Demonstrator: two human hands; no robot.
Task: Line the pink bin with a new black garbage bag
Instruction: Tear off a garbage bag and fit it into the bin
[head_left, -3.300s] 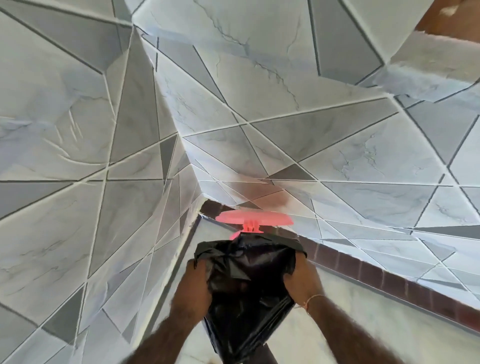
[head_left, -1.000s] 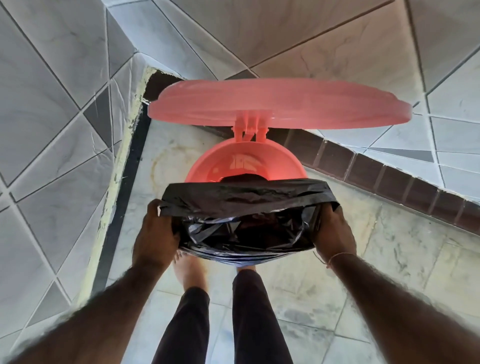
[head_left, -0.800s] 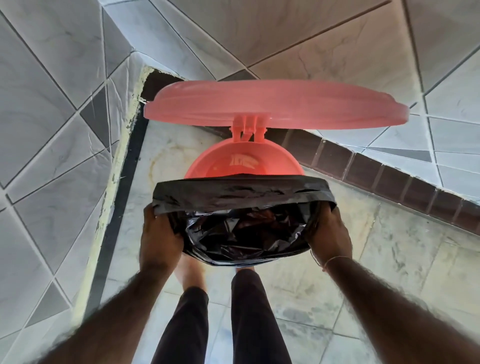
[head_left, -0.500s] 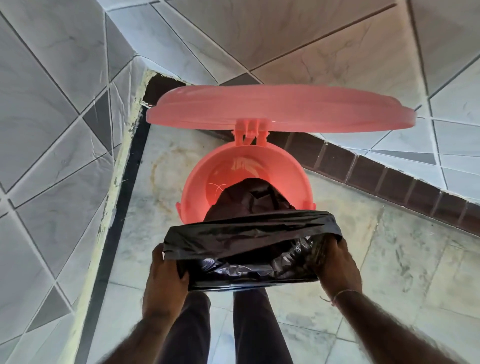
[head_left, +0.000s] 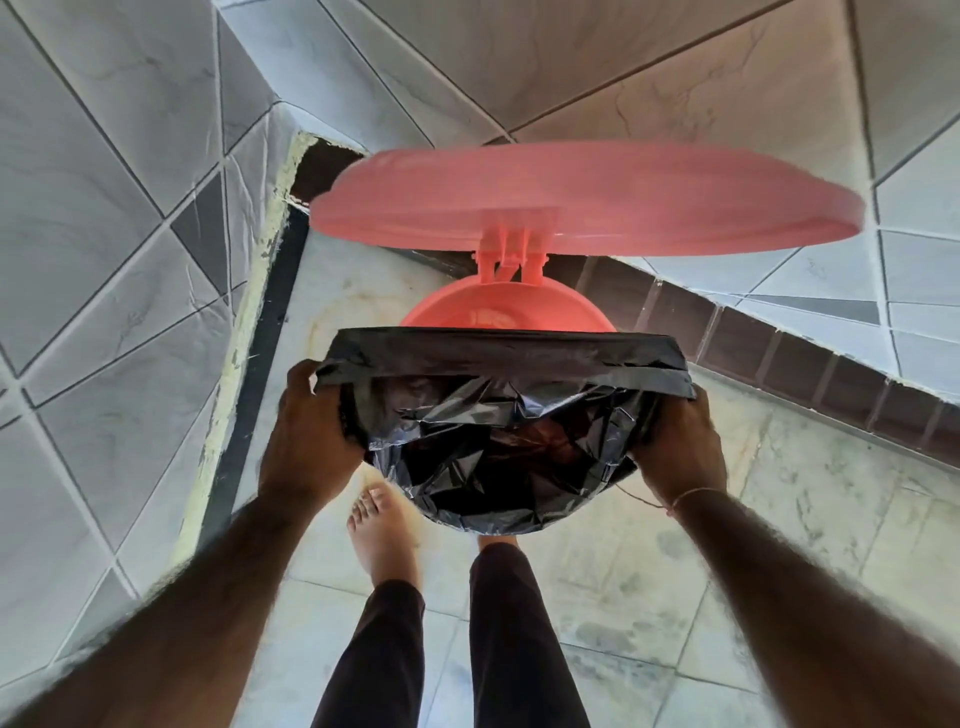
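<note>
Below, at six o'clock, two dark-trousered legs and a bare foot stand on pale floor tiles. Just beyond, the left hand at nine o'clock and the right hand at three o'clock each grip a side of the crinkled black plastic garbage bag, its mouth stretched wide between them, long axis running nine to three. The round pink plastic bin sits straight ahead at twelve o'clock, its near rim hidden by the bag, both hands about equally near. Its flat pink hinged lid stands raised behind. The bag's edge appears ready to fold over the rim.
</note>
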